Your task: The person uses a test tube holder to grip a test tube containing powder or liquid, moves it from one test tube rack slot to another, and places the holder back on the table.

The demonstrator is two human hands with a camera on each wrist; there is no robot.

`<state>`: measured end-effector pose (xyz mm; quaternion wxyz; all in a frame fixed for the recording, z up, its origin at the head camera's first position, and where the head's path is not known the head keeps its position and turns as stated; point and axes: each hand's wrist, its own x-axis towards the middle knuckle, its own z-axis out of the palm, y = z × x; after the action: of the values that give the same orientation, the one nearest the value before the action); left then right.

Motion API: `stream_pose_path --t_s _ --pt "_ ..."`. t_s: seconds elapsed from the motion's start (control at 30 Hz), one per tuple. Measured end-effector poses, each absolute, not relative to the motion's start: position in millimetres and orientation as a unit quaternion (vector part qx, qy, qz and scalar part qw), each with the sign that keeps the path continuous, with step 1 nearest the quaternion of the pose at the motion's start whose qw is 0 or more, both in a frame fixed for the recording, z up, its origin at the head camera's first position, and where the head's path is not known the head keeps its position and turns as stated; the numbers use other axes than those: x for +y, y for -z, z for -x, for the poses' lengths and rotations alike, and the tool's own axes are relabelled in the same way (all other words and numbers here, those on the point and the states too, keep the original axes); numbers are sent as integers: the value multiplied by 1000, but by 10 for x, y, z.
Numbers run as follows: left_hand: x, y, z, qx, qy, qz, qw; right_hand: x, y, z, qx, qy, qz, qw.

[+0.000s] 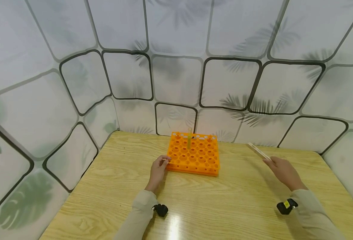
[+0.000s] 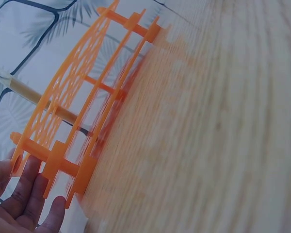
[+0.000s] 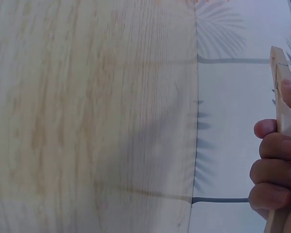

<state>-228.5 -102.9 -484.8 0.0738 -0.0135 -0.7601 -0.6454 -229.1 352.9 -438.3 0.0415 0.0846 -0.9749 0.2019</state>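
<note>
An orange test tube rack (image 1: 180,163) with rows of round holes stands on the table. A single test tube (image 1: 189,141) with yellowish liquid is upright in it, toward the back; the left wrist view shows the tube (image 2: 26,91) passing down through the top plate. My left hand (image 1: 159,170) grips the rack's front left corner, fingers (image 2: 26,187) at its side. To the right of the rack and above the table, my right hand (image 1: 284,171) holds a wooden test tube clamp (image 3: 282,102), its end (image 1: 257,150) pointing up and left. Fingers wrap round the clamp's handle.
The light wood table (image 1: 224,206) meets a patterned curtain (image 1: 176,83) right behind the rack, with another curtain side (image 1: 44,133) at the left. A small black device (image 1: 161,210) sits on the left wrist, another (image 1: 286,206) on the right.
</note>
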Motion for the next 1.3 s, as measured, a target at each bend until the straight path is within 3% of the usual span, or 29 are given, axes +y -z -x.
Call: stream_pose_path --t_s 0.33,0.7,0.9,1.3 --pt "-1009 4593 2145 -749 659 25 66 3674 4399 2216 -977 -200 -62 41" --pt "-992 4521 2107 -753 654 24 69 3829 4366 2075 -977 -195 -35 82" --pt "-1009 4604 2157 -756 651 25 71 3926 4363 2012 -978 -194 -3 80" --pt "-1042 4890 2302 -765 639 18 82 4111 4300 1888 -971 -228 65 25"
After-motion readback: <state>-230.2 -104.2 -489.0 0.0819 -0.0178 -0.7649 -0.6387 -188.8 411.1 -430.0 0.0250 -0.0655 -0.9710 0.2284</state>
